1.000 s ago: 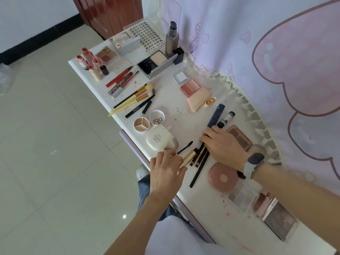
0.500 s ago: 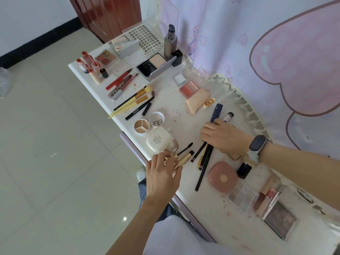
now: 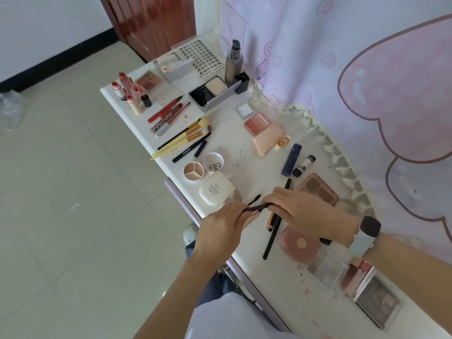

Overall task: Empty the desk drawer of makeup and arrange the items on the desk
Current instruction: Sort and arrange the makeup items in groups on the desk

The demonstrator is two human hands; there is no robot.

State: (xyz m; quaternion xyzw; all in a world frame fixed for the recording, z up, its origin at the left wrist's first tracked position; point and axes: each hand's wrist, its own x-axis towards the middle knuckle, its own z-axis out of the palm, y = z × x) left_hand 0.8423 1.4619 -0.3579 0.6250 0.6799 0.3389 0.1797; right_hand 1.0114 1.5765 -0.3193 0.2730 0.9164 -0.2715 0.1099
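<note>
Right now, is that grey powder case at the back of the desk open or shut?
Open. The grey powder case has its lid raised, showing a beige powder pan beside a black compartment.

Pale tiled floor [image 3: 61,216], red-brown door [image 3: 151,23], pink-patterned curtain [image 3: 367,69].

There is one view only, from the person's head, looking steeply down and forward along the desk [image 3: 137,113]. The desk runs diagonally from the top left to the bottom right, close below the lens. The curtain [image 3: 342,69] rises right of the desk, floor tiles [image 3: 61,204] spread left, and a door [image 3: 151,20] stands beyond its far end.
</note>
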